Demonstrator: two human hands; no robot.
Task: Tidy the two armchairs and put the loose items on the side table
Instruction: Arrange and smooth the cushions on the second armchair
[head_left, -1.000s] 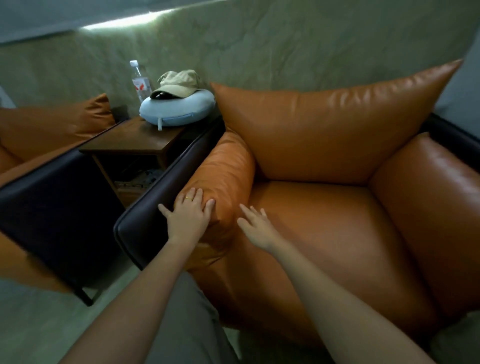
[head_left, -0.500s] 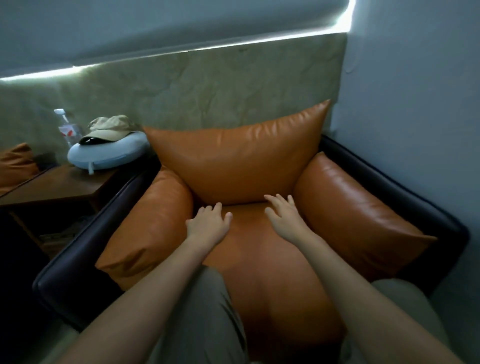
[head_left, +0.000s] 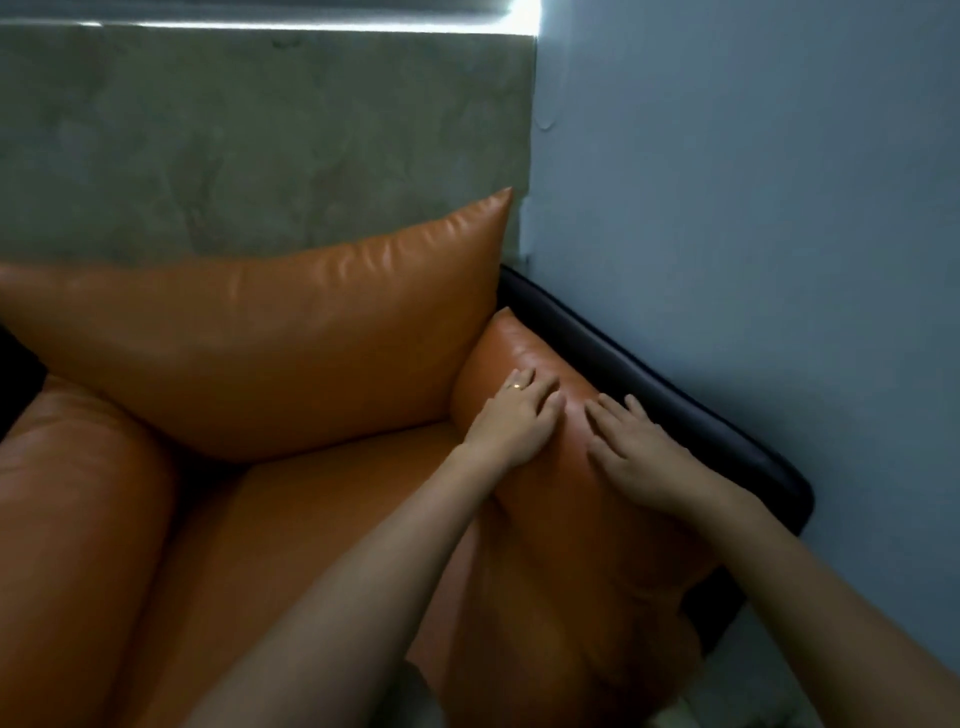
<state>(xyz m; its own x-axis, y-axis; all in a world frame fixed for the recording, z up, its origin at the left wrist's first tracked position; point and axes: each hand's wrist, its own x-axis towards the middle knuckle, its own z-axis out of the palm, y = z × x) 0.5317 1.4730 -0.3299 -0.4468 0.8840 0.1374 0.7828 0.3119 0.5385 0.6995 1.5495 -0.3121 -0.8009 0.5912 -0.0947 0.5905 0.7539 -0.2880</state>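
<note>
An orange leather armchair fills the view, with a big back cushion (head_left: 270, 338), a seat cushion (head_left: 311, 519), a left arm cushion (head_left: 72, 519) and a right arm cushion (head_left: 587, 525). Both my hands lie flat on the right arm cushion. My left hand (head_left: 517, 415), with a ring on it, rests on the cushion's inner top. My right hand (head_left: 641, 457) rests beside it, nearer the dark frame (head_left: 649, 374). Neither hand holds anything. The side table and the loose items are out of view.
A blue-grey wall (head_left: 753, 208) stands close along the chair's right side. A greenish stone-like wall (head_left: 260, 145) runs behind the chair, with a strip of light along its top.
My view has swung right, so the side table with the cap, neck pillow and bottle has left the frame. Both hands moved from the left arm cushion, across the seat, onto the right arm cushion.
</note>
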